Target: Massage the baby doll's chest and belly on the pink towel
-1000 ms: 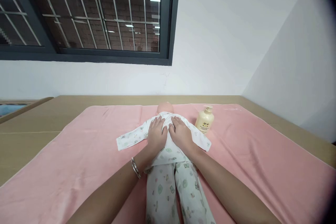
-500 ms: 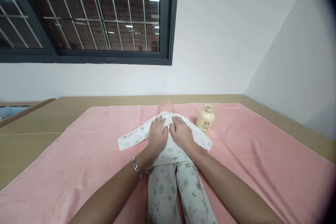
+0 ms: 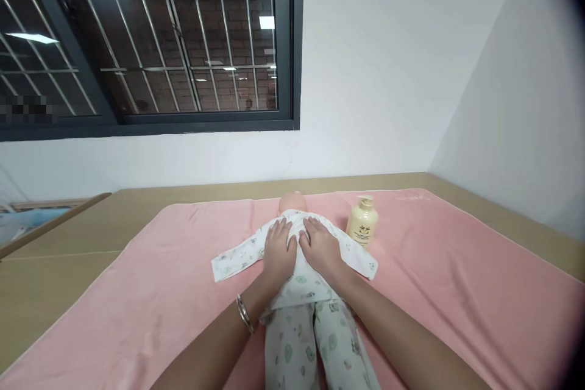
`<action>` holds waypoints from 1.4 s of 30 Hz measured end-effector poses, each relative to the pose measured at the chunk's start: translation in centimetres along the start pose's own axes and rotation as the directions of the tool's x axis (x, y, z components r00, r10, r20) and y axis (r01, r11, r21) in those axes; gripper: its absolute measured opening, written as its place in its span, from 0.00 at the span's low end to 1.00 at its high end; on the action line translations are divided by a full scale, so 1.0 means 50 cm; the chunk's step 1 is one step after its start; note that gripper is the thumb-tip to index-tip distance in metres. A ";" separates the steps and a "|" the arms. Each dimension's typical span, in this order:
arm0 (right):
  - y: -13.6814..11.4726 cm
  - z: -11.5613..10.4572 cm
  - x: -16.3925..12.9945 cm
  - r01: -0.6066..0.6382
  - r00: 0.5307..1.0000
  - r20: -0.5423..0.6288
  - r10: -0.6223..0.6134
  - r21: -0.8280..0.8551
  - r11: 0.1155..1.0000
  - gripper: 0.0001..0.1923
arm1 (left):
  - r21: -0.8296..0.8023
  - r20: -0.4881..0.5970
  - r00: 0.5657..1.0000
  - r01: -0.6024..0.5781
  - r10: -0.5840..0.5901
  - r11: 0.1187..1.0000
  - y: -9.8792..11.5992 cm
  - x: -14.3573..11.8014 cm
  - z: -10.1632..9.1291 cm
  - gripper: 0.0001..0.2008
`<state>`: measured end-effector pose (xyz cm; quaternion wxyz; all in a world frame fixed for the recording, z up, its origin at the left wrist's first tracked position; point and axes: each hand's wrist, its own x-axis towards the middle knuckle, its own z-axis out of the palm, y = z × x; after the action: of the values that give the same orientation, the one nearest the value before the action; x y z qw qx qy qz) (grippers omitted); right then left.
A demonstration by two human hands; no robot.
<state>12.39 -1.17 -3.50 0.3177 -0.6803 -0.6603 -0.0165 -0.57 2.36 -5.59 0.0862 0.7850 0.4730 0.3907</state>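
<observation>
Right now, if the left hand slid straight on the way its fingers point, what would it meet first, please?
Probably the doll's head: the left hand lies flat on the doll's chest, fingers pointing up towards the neck. Depth is hard to judge here.

This looks like a baby-care training room: a baby doll (image 3: 299, 256) in pyjamas lies on a pink towel (image 3: 457, 280) over a plain table (image 3: 68, 250), beside a lotion bottle (image 3: 362, 221), under a barred window (image 3: 150, 42).

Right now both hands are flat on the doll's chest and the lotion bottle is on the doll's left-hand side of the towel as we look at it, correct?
Not quite. The head view shows the lotion bottle standing to the right of the doll, not the left. The rest holds: left hand and right hand lie flat on its chest, on the pink towel.
</observation>
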 end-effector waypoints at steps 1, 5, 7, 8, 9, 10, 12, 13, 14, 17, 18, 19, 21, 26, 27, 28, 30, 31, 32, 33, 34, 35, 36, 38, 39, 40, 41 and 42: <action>0.000 0.001 0.000 -0.001 1.000 -0.001 0.001 0.001 1.000 0.24 | 0.001 0.001 1.000 0.000 0.000 1.000 -0.001 0.000 0.000 0.21; 0.000 0.005 0.000 -0.011 1.000 0.005 0.011 0.003 1.000 0.24 | -0.006 0.010 1.000 0.002 -0.001 1.000 -0.004 0.000 0.001 0.21; 0.003 0.008 0.001 -0.004 1.000 0.008 0.004 0.005 1.000 0.24 | -0.007 0.011 1.000 0.003 -0.003 1.000 -0.006 0.000 0.002 0.21; 0.004 0.009 0.001 0.004 1.000 0.008 -0.004 0.008 1.000 0.24 | -0.005 0.010 1.000 0.003 -0.003 1.000 -0.006 0.000 0.003 0.21; 0.005 0.010 0.001 0.011 1.000 0.007 -0.011 0.012 1.000 0.24 | -0.004 0.009 1.000 0.004 -0.004 1.000 -0.006 0.000 0.004 0.21; 0.007 0.010 0.001 0.017 1.000 0.005 -0.017 0.016 1.000 0.24 | -0.003 0.009 1.000 0.005 -0.005 1.000 -0.006 -0.001 0.004 0.21; 0.008 0.012 0.001 0.020 1.000 0.007 -0.020 0.022 1.000 0.25 | -0.004 0.007 1.000 0.006 -0.006 1.000 -0.006 -0.002 0.004 0.21; 0.009 0.013 0.001 0.019 1.000 0.010 -0.019 0.024 1.000 0.25 | -0.005 0.006 1.000 0.004 -0.004 1.000 -0.006 -0.002 0.004 0.21; 0.009 0.013 0.000 0.018 1.000 0.011 -0.019 0.026 1.000 0.25 | -0.006 0.004 1.000 0.002 -0.002 1.000 -0.006 -0.003 0.003 0.21; 0.008 0.015 0.000 0.022 1.000 0.007 -0.022 0.029 0.999 0.25 | -0.008 -0.004 1.000 -0.006 0.006 1.000 -0.007 -0.005 0.003 0.21; 0.007 0.015 0.000 0.022 1.000 0.006 -0.022 0.030 0.999 0.25 | -0.008 -0.007 1.000 -0.007 0.007 1.000 -0.008 -0.005 0.003 0.21; 0.007 0.015 0.000 0.021 1.000 0.006 -0.021 0.030 0.999 0.24 | -0.007 -0.011 1.000 -0.008 0.008 1.000 -0.008 -0.005 0.003 0.21; 0.007 0.014 -0.001 0.022 1.000 0.006 -0.022 0.032 0.999 0.24 | -0.008 -0.015 1.000 -0.011 0.011 1.000 -0.009 -0.005 0.004 0.21; 0.008 0.014 -0.002 0.029 1.000 0.003 -0.029 0.029 0.999 0.25 | -0.016 -0.024 1.000 0.002 -0.003 1.000 -0.008 -0.006 0.005 0.21; 0.008 0.014 -0.002 0.033 0.999 0.012 -0.033 0.026 0.999 0.25 | -0.016 -0.029 1.000 0.006 -0.007 1.000 -0.007 -0.006 0.005 0.21; 0.008 0.014 -0.002 0.039 0.999 0.026 -0.039 0.021 0.999 0.26 | -0.014 -0.032 0.999 0.008 -0.008 1.000 -0.007 -0.007 0.005 0.21; 0.009 0.014 0.000 0.057 0.996 0.066 -0.058 0.012 0.998 0.27 | -0.007 -0.033 0.999 0.005 -0.005 1.000 -0.006 -0.008 0.005 0.21; 0.010 0.013 0.001 0.068 0.994 0.085 -0.068 0.009 0.998 0.27 | -0.002 -0.033 0.999 0.001 -0.001 1.000 -0.005 -0.008 0.005 0.21; 0.010 0.013 0.001 0.077 0.992 0.100 -0.077 0.007 0.997 0.27 | 0.004 -0.034 0.999 -0.004 0.004 1.000 -0.005 -0.008 0.005 0.21; 0.010 0.012 0.002 0.084 0.990 0.109 -0.084 0.006 0.996 0.27 | 0.010 -0.035 0.999 -0.011 0.011 1.000 -0.005 -0.008 0.005 0.21; 0.010 0.011 0.003 0.090 0.989 0.113 -0.090 0.007 0.996 0.27 | 0.016 -0.037 0.999 -0.016 0.017 1.000 -0.004 -0.008 0.005 0.20; 0.010 0.011 0.003 0.093 0.989 0.115 -0.094 0.008 0.996 0.27 | 0.021 -0.041 0.999 -0.019 0.020 1.000 -0.004 -0.007 0.005 0.20; 0.010 0.010 0.003 0.094 0.989 0.115 -0.094 0.010 0.996 0.27 | 0.025 -0.046 0.999 -0.019 0.021 1.000 -0.004 -0.007 0.005 0.20; 0.010 0.010 0.003 0.093 0.989 0.110 -0.094 0.013 0.996 0.27 | 0.026 -0.053 0.998 -0.018 0.020 0.999 -0.004 -0.006 0.005 0.20; 0.011 0.011 0.003 0.094 0.990 0.107 -0.095 0.015 0.995 0.27 | 0.026 -0.055 0.998 -0.019 0.020 0.999 -0.004 -0.005 0.005 0.20; 0.011 0.012 0.004 0.097 0.990 0.104 -0.098 0.015 0.995 0.27 | 0.025 -0.055 0.998 -0.022 0.023 0.999 -0.004 -0.005 0.005 0.20; 0.012 0.013 0.005 0.101 0.990 0.101 -0.102 0.016 0.995 0.27 | 0.028 -0.054 0.998 -0.028 0.029 0.999 -0.004 -0.005 0.004 0.20; 0.013 0.014 0.006 0.107 0.989 0.100 -0.108 0.016 0.994 0.27 | 0.035 -0.054 0.998 -0.034 0.036 0.999 -0.003 -0.005 0.003 0.20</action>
<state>12.75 -0.57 -4.20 0.2863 -0.6419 -0.7113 0.0043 -0.63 2.26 -5.92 0.0529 0.7837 0.4679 0.4052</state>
